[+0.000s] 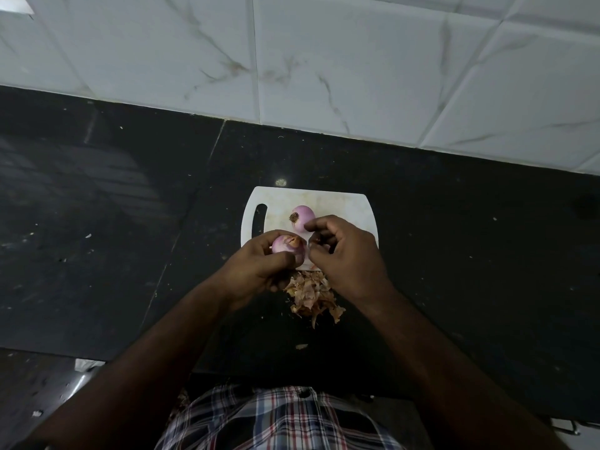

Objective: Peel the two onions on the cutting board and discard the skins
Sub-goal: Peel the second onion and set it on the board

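A white cutting board (341, 209) lies on the dark counter. One peeled purple onion (302, 216) rests on the board near its middle. My left hand (259, 267) grips a second purple onion (287, 245) just above the board's near edge; a bit of brown skin still clings to its top. My right hand (347, 254) is beside that onion with its fingers curled, and small bits of skin show between the fingertips. A heap of dry brown skins (311, 295) lies on the counter just in front of the board, below my hands.
The black stone counter (113, 206) stretches left and right, dotted with small flecks of skin. A white marbled tile wall (324, 60) rises behind it. The counter's near edge is close to my checked shirt (276, 417).
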A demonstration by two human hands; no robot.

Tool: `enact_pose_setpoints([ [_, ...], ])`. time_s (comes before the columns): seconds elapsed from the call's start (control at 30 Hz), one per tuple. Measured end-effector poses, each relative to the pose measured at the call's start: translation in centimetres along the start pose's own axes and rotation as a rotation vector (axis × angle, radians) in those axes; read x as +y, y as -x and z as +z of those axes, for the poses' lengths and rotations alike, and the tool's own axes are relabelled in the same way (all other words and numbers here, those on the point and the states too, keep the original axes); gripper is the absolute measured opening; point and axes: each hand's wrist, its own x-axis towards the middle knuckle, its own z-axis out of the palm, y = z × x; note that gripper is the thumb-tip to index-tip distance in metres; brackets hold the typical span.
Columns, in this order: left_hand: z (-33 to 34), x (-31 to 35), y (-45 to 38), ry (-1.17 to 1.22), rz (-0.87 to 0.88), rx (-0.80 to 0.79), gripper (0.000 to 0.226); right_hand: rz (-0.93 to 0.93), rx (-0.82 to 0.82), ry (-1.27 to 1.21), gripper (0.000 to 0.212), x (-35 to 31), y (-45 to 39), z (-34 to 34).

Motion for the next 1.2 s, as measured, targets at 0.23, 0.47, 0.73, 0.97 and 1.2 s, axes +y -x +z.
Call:
enact_pose_setpoints([
  [0.23,-0.1,0.1,0.4,0.106,-0.085,-0.048,0.049,0.038,-0.079,0.11,0.019,1.5,-0.7,-1.3],
  [0.47,0.0,0.0,0.3,0.077,-0.071,-0.023,0.053,0.115,-0.148,-0.17,0.023,0.6,-0.4,-0.5],
  [0.73,0.2,-0.3,0.5,0.108,-0.073,-0.001,0.043,0.097,-0.096,0.005,0.01,0.6,-0.1,0.3],
  [0.97,-0.4,-0.1,0.7,0.161,-0.082,-0.111,0.036,0.06,-0.083,0.091,0.012,0.7,-0.1,-0.2],
  [1.2,-0.6,-0.2,1.1,0.248,-0.181,-0.236,0.059,-0.018,0.015,0.128,0.01,0.7,-0.2,-0.5],
])
